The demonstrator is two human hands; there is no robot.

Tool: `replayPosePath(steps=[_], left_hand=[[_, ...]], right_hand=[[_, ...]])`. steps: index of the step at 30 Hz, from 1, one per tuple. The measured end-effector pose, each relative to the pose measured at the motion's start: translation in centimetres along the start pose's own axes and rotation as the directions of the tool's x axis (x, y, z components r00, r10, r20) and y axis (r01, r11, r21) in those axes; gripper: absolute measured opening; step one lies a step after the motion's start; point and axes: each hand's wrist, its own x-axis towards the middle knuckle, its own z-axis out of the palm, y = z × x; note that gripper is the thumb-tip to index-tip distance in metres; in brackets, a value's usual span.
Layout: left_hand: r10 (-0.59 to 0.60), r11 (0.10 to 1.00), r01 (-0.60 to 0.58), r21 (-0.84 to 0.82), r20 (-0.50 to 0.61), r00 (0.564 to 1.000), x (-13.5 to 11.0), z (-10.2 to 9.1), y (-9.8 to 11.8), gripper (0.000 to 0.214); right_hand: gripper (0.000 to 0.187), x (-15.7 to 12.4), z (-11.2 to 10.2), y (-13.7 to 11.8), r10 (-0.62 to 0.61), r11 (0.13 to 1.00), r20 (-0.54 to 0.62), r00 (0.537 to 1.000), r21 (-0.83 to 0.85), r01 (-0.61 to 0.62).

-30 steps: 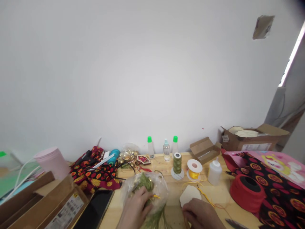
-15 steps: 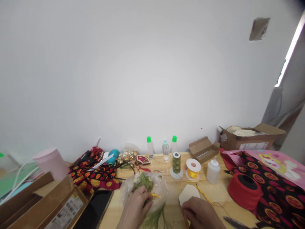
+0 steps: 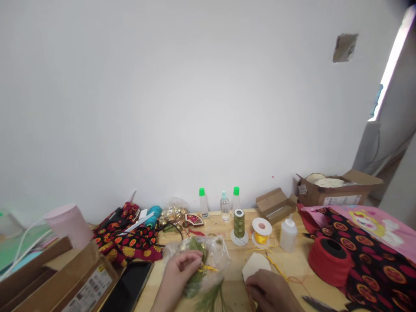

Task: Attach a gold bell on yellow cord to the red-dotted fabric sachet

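My left hand (image 3: 180, 273) is over a clear plastic bag (image 3: 221, 251) holding green tassels (image 3: 194, 284). Its thumb and fingertips come together in a pinch near a yellow cord (image 3: 209, 268); whatever lies between them is too small to make out. Green strands spill from the bag toward me. My right hand (image 3: 273, 290) is closed, with curled fingers at the near edge of a cream, many-sided flat piece (image 3: 255, 265). What these fingers hold is hidden. A thin orange thread hangs just below them, and yellow cord (image 3: 277, 266) lies beside the piece.
Behind stand a green thread spool (image 3: 239, 225), a yellow cord spool (image 3: 261, 229) and a squeeze bottle (image 3: 288, 234). Rightward are a red thread cone (image 3: 329, 262), scissors (image 3: 316, 302) and patterned fabric (image 3: 383, 268). A phone (image 3: 128, 286) and cardboard box (image 3: 87, 277) lie left.
My left hand has turned and lifted slightly, its fingertips now above the tassels, showing more of the bag. My right hand stays beside the cream piece. The view has shifted a little.
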Motion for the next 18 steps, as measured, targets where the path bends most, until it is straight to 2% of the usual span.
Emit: replayPosePath(steps=[4, 7, 9, 14, 18], left_hand=[[-0.210, 0.931, 0.218, -0.293, 0.060, 0.976, -0.3, 0.1, 2.5, 0.022], [-0.264, 0.869, 0.292, -0.400, 0.124, 0.956, -0.6, 1.1, 4.5, 0.023], [-0.276, 0.847, 0.326, -0.420, 0.177, 0.945, -0.9, 2.6, 5.2, 0.023], [-0.298, 0.802, 0.422, -0.422, 0.330, 0.896, -1.7, 7.9, 4.4, 0.023], [-0.300, 0.821, 0.456, -0.344, 0.420, 0.856, -1.5, 10.6, 3.4, 0.025]], right_hand=[[0.021, 0.0, 0.1, 0.0, 0.008, 1.000, -0.013, 1.000, 0.017, -0.008], [0.020, 0.0, 0.0, -0.3, 0.055, 0.997, -0.031, 0.998, 0.054, -0.053], [0.021, 0.0, -0.2, -0.6, 0.090, 0.992, -0.071, 0.993, 0.093, -0.084], [0.022, 0.0, -0.6, -0.4, 0.192, 0.950, -0.152, 0.970, 0.277, -0.145], [0.020, 0.4, -1.2, 0.6, 0.262, 0.874, -0.095, 0.960, 0.444, -0.195]])
